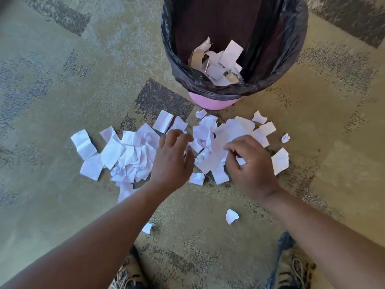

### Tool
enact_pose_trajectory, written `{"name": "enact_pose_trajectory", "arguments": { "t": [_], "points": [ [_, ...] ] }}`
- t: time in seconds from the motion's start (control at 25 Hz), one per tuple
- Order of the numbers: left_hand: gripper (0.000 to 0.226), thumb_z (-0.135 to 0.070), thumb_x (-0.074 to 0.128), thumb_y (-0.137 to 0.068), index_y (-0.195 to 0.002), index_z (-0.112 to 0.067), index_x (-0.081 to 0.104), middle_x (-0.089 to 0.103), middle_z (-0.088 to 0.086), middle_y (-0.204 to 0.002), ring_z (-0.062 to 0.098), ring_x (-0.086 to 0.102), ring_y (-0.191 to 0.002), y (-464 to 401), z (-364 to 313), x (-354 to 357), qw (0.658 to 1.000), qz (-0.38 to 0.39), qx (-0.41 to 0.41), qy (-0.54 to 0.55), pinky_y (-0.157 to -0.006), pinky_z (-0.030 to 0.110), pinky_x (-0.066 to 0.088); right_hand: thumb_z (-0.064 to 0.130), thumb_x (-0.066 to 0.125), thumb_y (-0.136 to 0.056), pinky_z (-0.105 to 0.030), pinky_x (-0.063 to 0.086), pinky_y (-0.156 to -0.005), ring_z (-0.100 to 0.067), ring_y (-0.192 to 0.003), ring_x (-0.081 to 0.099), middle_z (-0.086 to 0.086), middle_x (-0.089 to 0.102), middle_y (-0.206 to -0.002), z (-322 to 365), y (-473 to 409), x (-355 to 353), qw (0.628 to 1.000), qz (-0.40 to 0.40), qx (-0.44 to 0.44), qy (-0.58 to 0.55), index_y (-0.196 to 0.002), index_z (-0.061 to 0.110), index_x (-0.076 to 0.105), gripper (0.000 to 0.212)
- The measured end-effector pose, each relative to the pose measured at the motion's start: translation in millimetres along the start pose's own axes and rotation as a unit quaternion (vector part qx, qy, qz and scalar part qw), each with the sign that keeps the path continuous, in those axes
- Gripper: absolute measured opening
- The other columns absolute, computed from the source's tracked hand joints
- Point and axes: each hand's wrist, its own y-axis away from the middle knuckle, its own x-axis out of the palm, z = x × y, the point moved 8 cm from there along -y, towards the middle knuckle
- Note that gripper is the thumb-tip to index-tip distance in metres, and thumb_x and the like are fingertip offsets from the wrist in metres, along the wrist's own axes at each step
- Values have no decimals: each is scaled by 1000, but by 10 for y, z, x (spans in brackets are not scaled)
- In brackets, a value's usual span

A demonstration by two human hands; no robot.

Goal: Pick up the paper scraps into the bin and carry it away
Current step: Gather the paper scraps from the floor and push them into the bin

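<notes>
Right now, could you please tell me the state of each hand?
Left hand: open, fingers spread over the paper scraps, holding nothing visible.
Right hand: curled, pinching scraps.

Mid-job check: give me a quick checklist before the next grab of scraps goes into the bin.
1. Bin upright, mouth open: ok.
2. Room in the bin: ok, scraps in the bin sit low.
3. Left hand on the pile of scraps: ok.
4. Right hand gripping paper: cannot tell, fingers curled over it.
5. Floor cleared: not ok, stray scrap and crumpled scrap lie apart.
</notes>
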Motion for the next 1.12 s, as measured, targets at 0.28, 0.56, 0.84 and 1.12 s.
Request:
{"name": "enact_pose_trajectory", "arguments": {
  "t": [0.28,0.56,0.84,1.12],
  "points": [
    [47,-30,68,-95,-138,-22,51,45,4,-135,30,59,-109,664,435,1312,938,321,-132,14,-86,42,54,36,77,-87,-35,50,-88,-27,-109,61,-4,52,-133,-1317,1889,932,841,350,399,108,-131,17,58,51],
    [30,-5,65,-91,-118,-14,53,47,7,-125,36,62,-94,659,355,1612,932,334,-142,-26,-76,46,55,6,62,-87,-34,46,-75,-34,-96,60,-9,55,-108,-1423,2135,1279,841,357,367,175,-89,12,59,7],
    [10,-9,63,-92,-93,-14,72,62,7,-108,26,62,-93,588,304,1543,943,301,-141,-28,-71,38,55,17,67,-92,-28,43,-61,-21,-85,55,0,55,-98,-1381,1479,762,927,237,269,111,-87,15,65,5],
    [77,-55,74,-82,-136,-19,32,33,9,-135,38,39,-129,829,273,1623,896,241,-372,1,-99,45,42,9,63,-88,-50,39,-109,-40,-146,24,-12,34,-156,-2214,754,-55,894,141,369,213,-115,19,61,29]
  ]
}}
